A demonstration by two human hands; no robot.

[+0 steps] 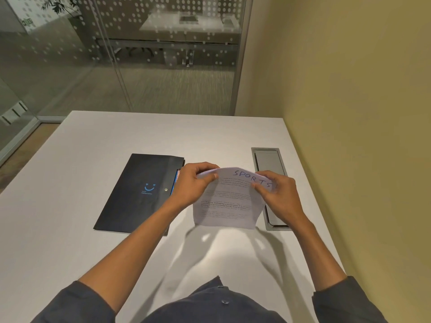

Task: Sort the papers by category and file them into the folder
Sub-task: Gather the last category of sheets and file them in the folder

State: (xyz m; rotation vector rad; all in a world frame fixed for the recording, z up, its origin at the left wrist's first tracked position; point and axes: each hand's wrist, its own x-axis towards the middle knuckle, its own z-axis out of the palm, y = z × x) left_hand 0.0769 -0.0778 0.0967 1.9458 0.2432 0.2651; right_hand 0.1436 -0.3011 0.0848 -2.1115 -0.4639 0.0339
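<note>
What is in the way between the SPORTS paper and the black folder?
Nothing visible. Both hands, left hand and right hand, hold the paper above the table, just right of the folder, which looks closed.

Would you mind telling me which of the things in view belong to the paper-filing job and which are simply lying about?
Part of the job:
- sheet headed SPORTS, pinched at its top by the left hand and right hand, held above the table
- black folder, lying shut on the table, coloured edges showing at its right side

Just there:
- white table
- grey cable hatch set into the tabletop
</note>
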